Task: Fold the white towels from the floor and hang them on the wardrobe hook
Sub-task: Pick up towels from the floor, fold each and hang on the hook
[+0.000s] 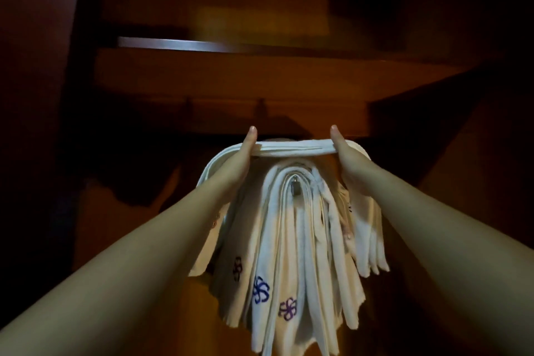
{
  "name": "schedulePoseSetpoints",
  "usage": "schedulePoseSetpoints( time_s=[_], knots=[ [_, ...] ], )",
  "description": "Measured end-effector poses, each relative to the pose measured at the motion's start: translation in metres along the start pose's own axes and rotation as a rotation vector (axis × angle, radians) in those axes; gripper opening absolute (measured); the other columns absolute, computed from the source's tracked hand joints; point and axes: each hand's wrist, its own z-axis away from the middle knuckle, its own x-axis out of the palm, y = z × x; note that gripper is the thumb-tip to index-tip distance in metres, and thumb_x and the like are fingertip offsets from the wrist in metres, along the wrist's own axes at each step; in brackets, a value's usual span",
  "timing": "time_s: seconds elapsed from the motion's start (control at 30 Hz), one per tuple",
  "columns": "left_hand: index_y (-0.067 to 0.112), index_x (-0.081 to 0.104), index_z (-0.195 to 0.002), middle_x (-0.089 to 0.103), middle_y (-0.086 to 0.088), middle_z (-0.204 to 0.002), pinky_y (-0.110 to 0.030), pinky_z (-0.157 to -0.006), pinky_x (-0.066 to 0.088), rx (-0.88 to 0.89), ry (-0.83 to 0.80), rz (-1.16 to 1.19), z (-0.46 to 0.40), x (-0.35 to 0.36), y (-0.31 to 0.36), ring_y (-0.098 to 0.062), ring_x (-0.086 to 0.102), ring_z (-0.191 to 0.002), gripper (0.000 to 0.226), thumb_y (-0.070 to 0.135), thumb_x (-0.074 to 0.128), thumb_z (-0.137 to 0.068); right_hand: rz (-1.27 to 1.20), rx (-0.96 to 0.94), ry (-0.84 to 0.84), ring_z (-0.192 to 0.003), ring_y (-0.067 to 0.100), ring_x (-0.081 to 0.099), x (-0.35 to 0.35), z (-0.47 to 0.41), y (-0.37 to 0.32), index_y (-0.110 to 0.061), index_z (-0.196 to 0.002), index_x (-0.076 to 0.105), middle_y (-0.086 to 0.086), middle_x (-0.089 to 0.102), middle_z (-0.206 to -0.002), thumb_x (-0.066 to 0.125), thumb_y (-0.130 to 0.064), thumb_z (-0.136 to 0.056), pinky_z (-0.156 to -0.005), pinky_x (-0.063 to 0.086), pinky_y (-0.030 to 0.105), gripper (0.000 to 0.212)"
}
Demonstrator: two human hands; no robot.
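Several folded white towels (289, 240) already drape over the wardrobe hook (295, 185); left hand (241, 160) and right hand (348, 160) each pinch another folded towel (294, 150) above, not yet hung.

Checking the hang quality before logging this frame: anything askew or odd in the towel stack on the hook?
Slightly. The hanging towels fan out unevenly, their bottom edges ragged at different heights. The metal hook barely shows under the pile. The folded towel, stretched between the left hand and right hand, is not yet draped. Nothing looks damaged.
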Motion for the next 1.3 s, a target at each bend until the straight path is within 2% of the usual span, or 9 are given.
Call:
schedulePoseSetpoints(
  time_s=[0.13,0.23,0.43,0.6,0.7,0.8,1.07,1.17,1.3],
  knots=[
    [0.019,0.071,-0.115,0.078,-0.006,-0.096,-0.026,-0.067,0.053,-0.092,-0.005,0.042,-0.019,0.009,-0.014,-0.015,0.076,-0.084,0.075,0.079,0.034,-0.09,0.028,0.025,0.022,-0.121,0.029,0.061,0.003,-0.019,0.021,-0.029,-0.13,0.063,0.007,0.066,-0.129,0.029,-0.111,-0.039,-0.112,0.041,0.052,0.127],
    [0.015,0.056,-0.139,0.067,-0.016,-0.128,-0.036,-0.094,0.053,-0.081,0.002,0.093,-0.027,0.011,-0.02,-0.027,0.067,-0.113,0.072,0.069,0.033,-0.097,0.031,0.001,0.028,-0.106,0.025,0.068,0.01,-0.022,0.027,-0.028,-0.11,0.069,0.004,0.073,-0.11,0.032,-0.098,-0.07,-0.106,0.048,0.048,0.088],
    [0.014,0.065,-0.13,0.073,-0.016,-0.115,-0.046,-0.105,0.049,-0.041,0.001,0.186,-0.021,0.004,-0.048,-0.031,0.069,-0.108,0.075,0.074,0.039,-0.092,0.029,0.004,0.001,-0.118,0.029,0.063,0.021,-0.022,0.036,-0.027,-0.133,0.062,0.009,0.068,-0.124,0.029,-0.093,-0.078,-0.109,0.044,0.049,0.092],
    [0.027,0.07,-0.123,0.075,0.0,-0.115,-0.042,-0.111,0.044,0.061,0.058,0.116,-0.004,0.025,-0.066,-0.018,0.066,-0.115,0.072,0.079,0.036,-0.088,0.043,-0.035,0.005,-0.108,0.022,0.066,0.015,-0.012,0.056,-0.037,-0.104,0.07,0.0,0.074,-0.106,0.022,-0.098,-0.071,-0.106,0.046,0.047,0.084],
    [0.044,0.063,-0.117,0.064,0.005,-0.132,-0.034,-0.108,0.041,0.061,0.181,0.1,0.003,0.032,-0.075,-0.019,0.058,-0.125,0.05,0.078,0.04,-0.088,0.057,0.003,-0.072,-0.118,0.023,0.063,0.018,-0.002,0.077,-0.034,-0.127,0.065,-0.002,0.07,-0.122,0.023,-0.11,-0.046,-0.11,0.044,0.047,0.118],
    [0.034,0.059,-0.131,0.062,-0.004,-0.136,-0.045,-0.111,0.042,-0.039,0.148,0.113,0.017,0.037,-0.094,-0.024,0.057,-0.126,0.077,0.086,0.038,-0.077,0.061,0.017,-0.175,-0.141,0.024,0.042,0.03,0.012,0.094,-0.029,-0.155,0.036,-0.003,0.048,-0.149,0.023,-0.108,-0.052,-0.12,0.03,0.047,0.131],
    [0.05,0.073,-0.096,0.075,0.02,-0.101,-0.023,-0.08,0.048,-0.061,0.091,0.072,0.064,0.032,-0.144,0.005,0.069,-0.09,0.053,0.086,0.036,-0.084,0.12,-0.011,-0.186,-0.146,0.023,0.032,0.032,0.058,0.125,-0.03,-0.158,0.024,0.003,0.033,-0.161,0.021,-0.08,-0.088,-0.118,0.028,0.044,0.086],
    [0.04,0.068,-0.082,0.073,0.017,-0.08,-0.026,-0.07,0.043,-0.17,0.249,0.027,0.084,0.024,-0.155,-0.005,0.065,-0.077,0.048,0.076,0.038,-0.092,0.191,0.037,-0.179,-0.138,0.02,0.041,0.026,0.084,0.13,-0.033,-0.155,0.031,0.004,0.039,-0.158,0.02,-0.082,-0.083,-0.108,0.034,0.041,0.087],
    [0.027,0.063,-0.105,0.066,0.009,-0.1,-0.034,-0.087,0.037,-0.246,0.155,-0.153,0.127,0.013,-0.175,-0.016,0.058,-0.105,0.044,0.06,0.034,-0.102,0.34,0.151,-0.226,-0.145,0.029,0.037,0.019,0.132,0.143,-0.028,-0.153,0.037,0.009,0.04,-0.158,0.015,-0.076,-0.091,-0.118,0.029,0.049,0.081]
  ],
)
